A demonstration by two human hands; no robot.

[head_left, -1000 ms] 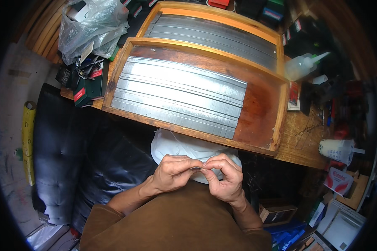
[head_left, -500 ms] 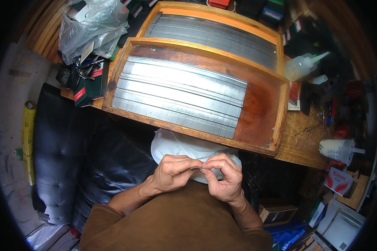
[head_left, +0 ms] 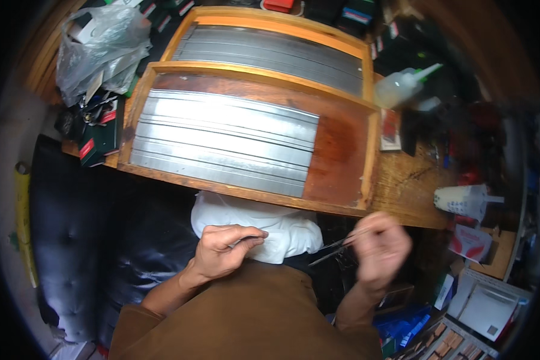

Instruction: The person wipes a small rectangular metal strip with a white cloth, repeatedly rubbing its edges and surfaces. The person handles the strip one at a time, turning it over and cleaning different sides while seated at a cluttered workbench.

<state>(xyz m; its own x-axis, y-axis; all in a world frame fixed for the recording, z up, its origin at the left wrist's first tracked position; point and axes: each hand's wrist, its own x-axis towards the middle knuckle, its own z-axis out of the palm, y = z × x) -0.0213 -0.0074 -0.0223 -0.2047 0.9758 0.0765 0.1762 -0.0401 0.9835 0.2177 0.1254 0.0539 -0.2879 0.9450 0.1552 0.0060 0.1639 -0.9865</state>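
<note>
My left hand [head_left: 227, 252] sits low in the middle of the frame, fingers curled shut with thumb and forefinger pinching a short sliver of metal [head_left: 246, 242] whose tip pokes out toward the right. My right hand [head_left: 381, 247] is lower right, well apart from the left and smeared by blur; it looks closed around a thin metal strip [head_left: 336, 246] that slants down-left from its fingers, though the blur keeps me from telling just how the fingers grip. Both pieces hang over the white cloth [head_left: 264, 225] on my lap, below the near edge of the wooden tray [head_left: 342, 165], where long grey strips [head_left: 222, 138] lie side by side across its left and middle, leaving the right end bare. A second tray [head_left: 264, 18] of strips lies behind it, with a glue bottle [head_left: 402, 87] at upper right and a plastic bag [head_left: 96, 51] at upper left. I judge I am midway through splitting one strip into separate pieces by hand. The next move calls for a firm pinch and steady hands, keeping each thin piece straight.
</note>
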